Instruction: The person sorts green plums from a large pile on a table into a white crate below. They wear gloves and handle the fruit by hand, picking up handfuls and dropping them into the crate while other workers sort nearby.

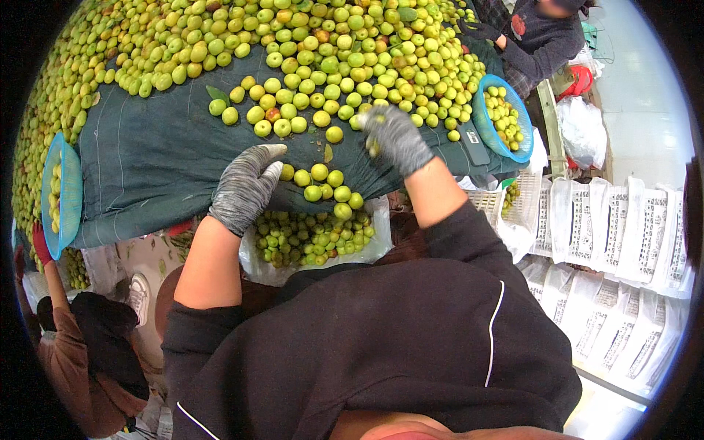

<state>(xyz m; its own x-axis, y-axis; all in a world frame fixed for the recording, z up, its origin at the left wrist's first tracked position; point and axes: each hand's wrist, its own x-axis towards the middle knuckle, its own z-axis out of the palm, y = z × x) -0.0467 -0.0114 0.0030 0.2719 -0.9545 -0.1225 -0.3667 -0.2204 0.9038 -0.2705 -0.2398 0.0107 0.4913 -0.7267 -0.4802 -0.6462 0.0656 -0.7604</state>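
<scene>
My left hand (pixel 246 184), in a grey knit glove with pale fingertips, rests at the near edge of a dark green cloth (pixel 148 159). Its fingers are apart, beside several round green fruits (pixel 319 172) near the cloth's edge. My right hand (pixel 393 135), gloved alike and blurred, is over the cloth at the front of a large heap of green fruit (pixel 352 55). Fruits show at its fingertips; whether it grips them I cannot tell. Below the edge, between my forearms, a crate lined with clear plastic (pixel 379 225) holds more fruit.
Blue baskets with fruit stand at the right (pixel 531 132) and left (pixel 69 192). A phone (pixel 474 144) lies by the right basket. White plastic-lined crates (pixel 610 225) are stacked at right. One person (pixel 542 49) is at upper right, another (pixel 82 352) at lower left.
</scene>
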